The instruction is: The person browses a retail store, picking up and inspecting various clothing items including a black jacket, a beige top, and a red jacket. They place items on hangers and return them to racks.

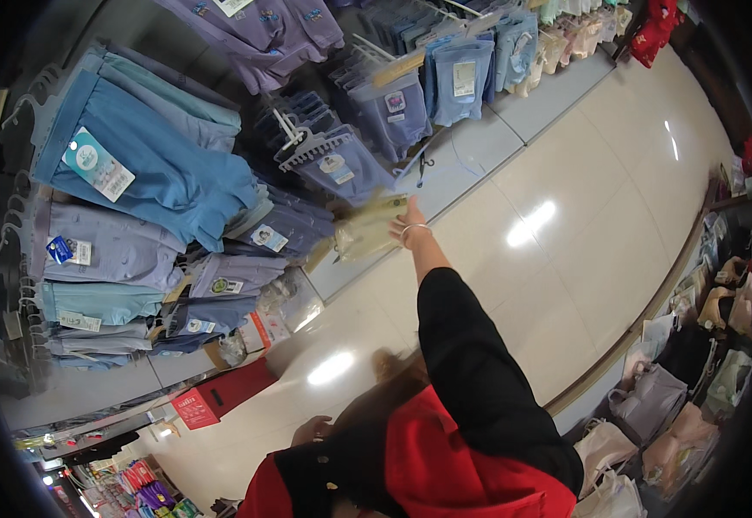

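Note:
My right hand, with a bracelet at the wrist, is stretched out over the grey display ledge. Its fingers are spread at the near edge of a pale yellow clear-plastic packet. The packet is partly blurred, and whether the fingertips touch it is unclear. Close beyond lie a light-blue hanger and a small dark clip. Low by my body is my left hand, partly hidden, its fingers hard to make out.
Blue shorts and purple folded garments hang on racks along the left. A red box sits below the ledge. Across the tiled floor, a low shelf holds bras. Packaged goods fill the lower left.

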